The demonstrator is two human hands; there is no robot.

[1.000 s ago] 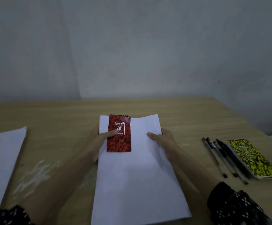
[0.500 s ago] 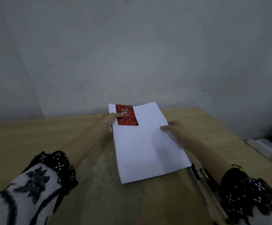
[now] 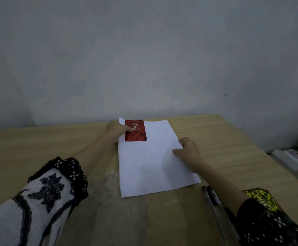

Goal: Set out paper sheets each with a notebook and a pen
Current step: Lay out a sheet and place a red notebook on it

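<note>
A white paper sheet [image 3: 150,166] lies on the wooden table [image 3: 38,148], far out toward the wall. A small red spiral notebook [image 3: 136,134] sits on its far left corner. My left hand [image 3: 116,129] holds that corner, thumb pressed on the notebook's cover and fingers hidden at the sheet's edge. My right hand [image 3: 189,151] pinches the sheet's right edge, thumb on top. Black pens [image 3: 214,201] lie on the table near my right forearm, partly hidden by my sleeve.
A yellow-and-black patterned notebook [image 3: 262,197] lies beside the pens at the lower right, partly under my arm. The table's right edge runs diagonally, with a pale object [image 3: 290,157] beyond it. A grey wall stands right behind the table.
Both hands have carried the sheet with the red notebook away from me toward the table's far side. The view has swung, so the other sheet at the left is out of sight.
</note>
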